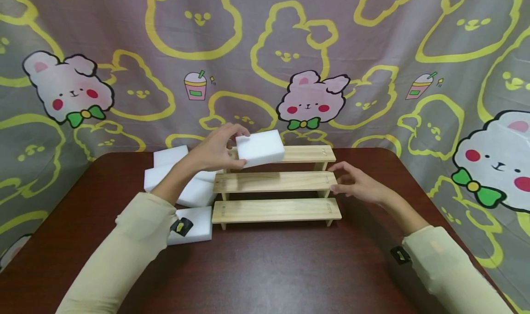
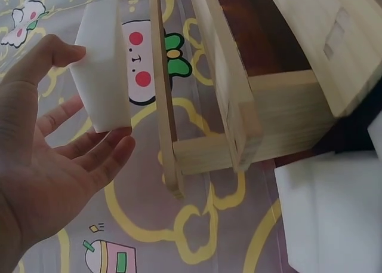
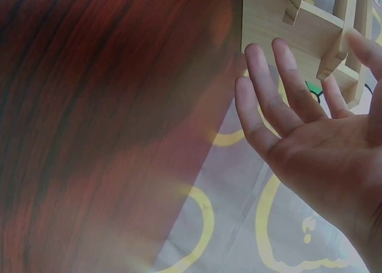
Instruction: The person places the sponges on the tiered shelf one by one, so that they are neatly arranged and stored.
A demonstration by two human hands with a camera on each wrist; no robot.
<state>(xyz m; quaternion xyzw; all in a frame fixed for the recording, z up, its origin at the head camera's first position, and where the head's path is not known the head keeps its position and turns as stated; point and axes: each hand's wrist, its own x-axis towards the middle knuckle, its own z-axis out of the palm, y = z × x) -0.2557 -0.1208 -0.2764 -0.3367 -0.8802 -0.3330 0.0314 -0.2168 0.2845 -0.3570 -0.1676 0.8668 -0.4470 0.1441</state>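
Note:
My left hand pinches a white foam block by its left end, thumb on one side and fingertips on the other. The block is held over the top step of a three-step wooden display stand, hiding part of that step. In the left wrist view, the block appears edge-on between thumb and fingers. My right hand is at the right end of the middle step, its thumb and fingertips right at the step's edge. Its fingers are spread and loosely bent in the right wrist view.
Several more white foam blocks lie in a loose pile left of the stand, partly behind my left forearm. One block lies nearest the front. Behind the dark wooden table hangs a curtain with cartoon rabbits.

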